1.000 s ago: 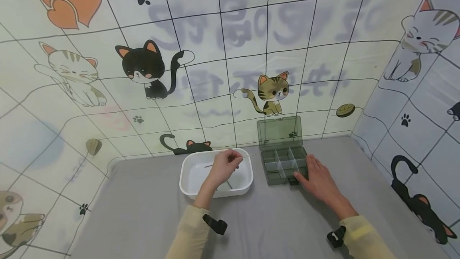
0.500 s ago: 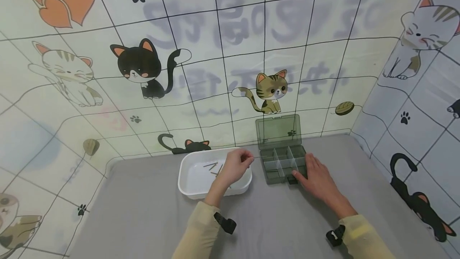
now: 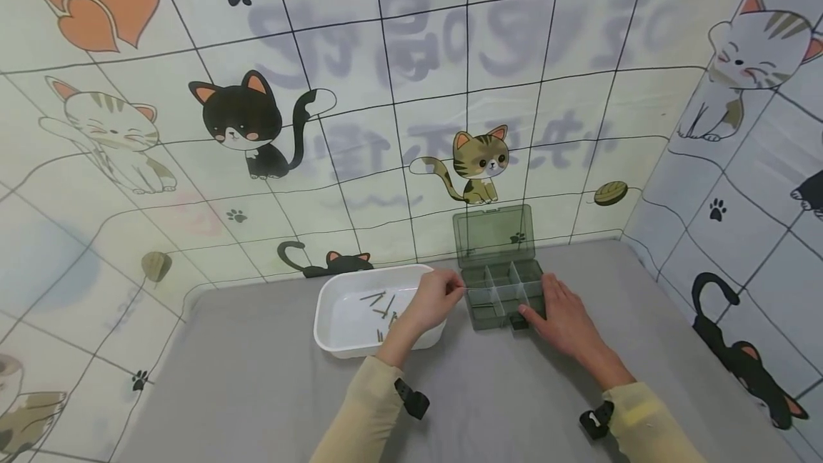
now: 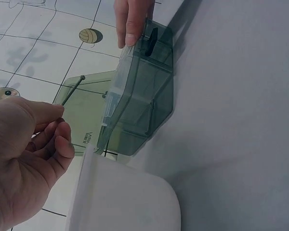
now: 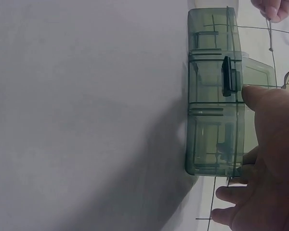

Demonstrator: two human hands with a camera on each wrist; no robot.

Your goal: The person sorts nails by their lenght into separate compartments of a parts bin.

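My left hand pinches a thin screw between thumb and fingertips, its headed end pointing away from the hand. It hovers over the right side of a white tray, close to the left edge of a green see-through compartment box. Several brass-coloured screws lie scattered in the tray. At the box's front right corner, my right hand holds on, thumb on the front rim beside the dark latch and fingers along the right side. The box's lid is raised; its compartments look bare.
A grey cloth covers the table under the tray and box. Behind them rises a cat-printed curtain, near the raised lid. The tray stands just left of the box.
My left hand has moved right with the screw, from above the tray to the box's left edge. More screws in the tray now show. The right hand has stayed on the box.
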